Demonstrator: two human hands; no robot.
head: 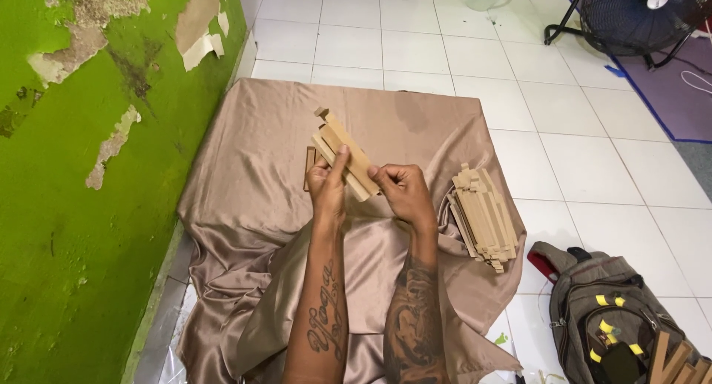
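Both hands hold a bundle of wood sticks (343, 156) above the shiny brown cloth (252, 199). The left hand (328, 187) and right hand (403, 191) have fingers closed on it. More sticks (486, 217) lie just right. The step looks like lining them up.

Left hand (327, 182): raised, fingers curled, thumb pointing up, closed in a grip
Right hand (401, 192): level with the left, just beside it, fingers folded inward, gripping
Forearms: both tattooed, extended forward, near parallel
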